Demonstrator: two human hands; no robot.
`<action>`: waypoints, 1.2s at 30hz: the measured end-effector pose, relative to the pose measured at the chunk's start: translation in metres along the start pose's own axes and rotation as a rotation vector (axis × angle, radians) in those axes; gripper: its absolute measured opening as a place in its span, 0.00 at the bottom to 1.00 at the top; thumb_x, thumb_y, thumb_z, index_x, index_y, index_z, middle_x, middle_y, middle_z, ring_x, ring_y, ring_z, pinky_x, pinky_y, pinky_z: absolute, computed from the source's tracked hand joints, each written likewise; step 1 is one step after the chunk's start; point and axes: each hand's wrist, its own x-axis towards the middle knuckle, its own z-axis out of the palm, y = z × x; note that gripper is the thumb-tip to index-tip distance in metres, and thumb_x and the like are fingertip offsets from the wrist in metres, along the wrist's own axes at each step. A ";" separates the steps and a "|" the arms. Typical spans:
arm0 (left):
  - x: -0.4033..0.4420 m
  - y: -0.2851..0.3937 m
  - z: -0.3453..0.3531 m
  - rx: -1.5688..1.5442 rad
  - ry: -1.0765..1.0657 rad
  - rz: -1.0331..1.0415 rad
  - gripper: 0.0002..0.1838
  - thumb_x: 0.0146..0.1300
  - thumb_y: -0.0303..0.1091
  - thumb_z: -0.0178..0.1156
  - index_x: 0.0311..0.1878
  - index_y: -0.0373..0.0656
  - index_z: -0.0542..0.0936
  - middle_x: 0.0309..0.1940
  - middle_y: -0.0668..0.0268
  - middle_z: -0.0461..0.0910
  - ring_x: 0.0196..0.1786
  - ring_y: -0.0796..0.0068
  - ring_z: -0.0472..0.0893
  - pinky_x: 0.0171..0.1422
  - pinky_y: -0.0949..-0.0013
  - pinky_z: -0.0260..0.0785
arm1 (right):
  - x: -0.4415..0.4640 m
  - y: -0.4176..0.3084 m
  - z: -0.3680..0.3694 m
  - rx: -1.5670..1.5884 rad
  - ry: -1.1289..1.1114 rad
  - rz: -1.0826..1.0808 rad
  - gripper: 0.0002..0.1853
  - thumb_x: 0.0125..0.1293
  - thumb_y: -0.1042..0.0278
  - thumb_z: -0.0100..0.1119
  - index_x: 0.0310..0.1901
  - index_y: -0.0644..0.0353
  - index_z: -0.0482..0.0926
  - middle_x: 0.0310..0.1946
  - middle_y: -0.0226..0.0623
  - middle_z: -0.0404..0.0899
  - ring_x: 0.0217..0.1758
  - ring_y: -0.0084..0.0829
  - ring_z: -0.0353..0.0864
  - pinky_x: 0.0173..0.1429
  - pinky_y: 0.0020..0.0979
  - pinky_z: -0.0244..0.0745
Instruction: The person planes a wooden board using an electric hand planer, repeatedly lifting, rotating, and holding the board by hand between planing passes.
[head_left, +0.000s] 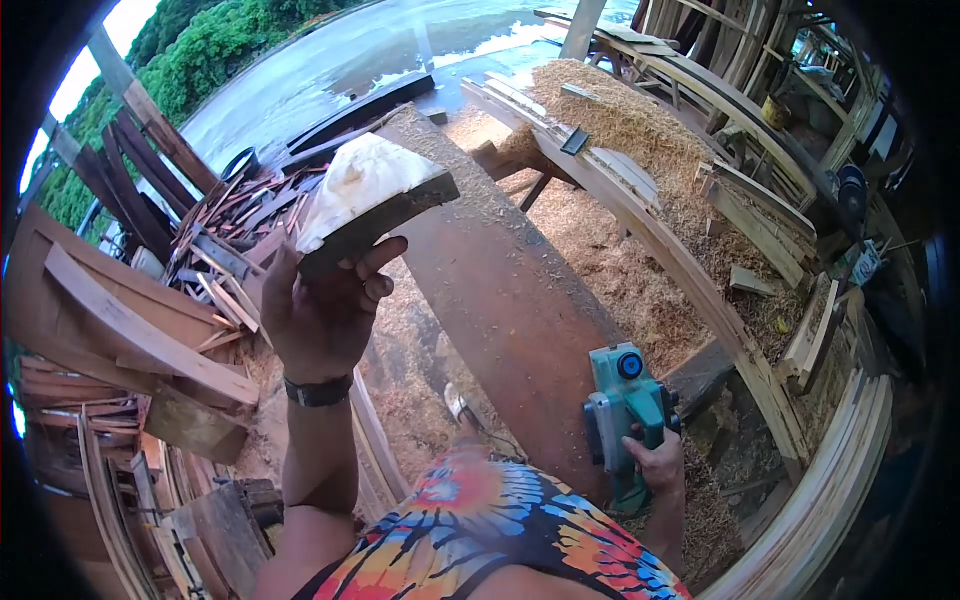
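My left hand (325,315), with a dark band at the wrist, is raised and closed around the lower edge of a wood block (370,190). The block's upper face is pale and brightly lit, while its near edge is dark. Low on the right, my right hand (657,462) grips the handle of a green electric planer (628,405) with a black knob. The planer is at the right edge of a brown wooden bench (490,290), which runs away from me below the block.
Wood shavings (600,125) cover the ground and heap up at the back right. A long beam (660,240) crosses to the right of the bench. Stacked boards (830,500) stand at the lower right, and scrap wood (250,220) is piled at the left. A curved plank (150,325) leans nearby.
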 end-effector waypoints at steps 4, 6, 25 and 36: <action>0.004 -0.005 0.002 -0.035 -0.010 -0.004 0.33 0.75 0.59 0.49 0.59 0.34 0.77 0.45 0.57 0.83 0.63 0.46 0.80 0.50 0.60 0.77 | -0.002 -0.003 0.002 0.024 0.006 0.010 0.14 0.58 0.72 0.73 0.45 0.64 0.81 0.22 0.26 0.76 0.20 0.19 0.71 0.26 0.26 0.65; 0.006 -0.008 0.005 -0.044 0.011 -0.011 0.34 0.74 0.60 0.49 0.60 0.33 0.76 0.44 0.58 0.83 0.63 0.46 0.80 0.50 0.60 0.77 | -0.002 -0.003 0.001 0.040 0.003 0.021 0.15 0.58 0.70 0.74 0.44 0.64 0.81 0.23 0.27 0.77 0.20 0.19 0.71 0.27 0.26 0.66; 0.042 -0.023 0.011 -0.253 -0.153 -0.102 0.51 0.71 0.75 0.38 0.71 0.30 0.69 0.47 0.54 0.87 0.66 0.41 0.76 0.56 0.58 0.73 | 0.003 0.010 -0.001 0.030 0.010 0.003 0.17 0.58 0.68 0.76 0.44 0.64 0.81 0.25 0.29 0.79 0.22 0.20 0.73 0.27 0.27 0.68; 0.043 -0.020 0.008 -0.257 -0.142 -0.098 0.46 0.71 0.74 0.39 0.60 0.33 0.75 0.48 0.51 0.87 0.65 0.40 0.77 0.58 0.55 0.73 | 0.007 0.020 0.000 -0.009 0.025 -0.056 0.15 0.59 0.70 0.73 0.45 0.64 0.80 0.23 0.31 0.79 0.20 0.22 0.74 0.24 0.27 0.68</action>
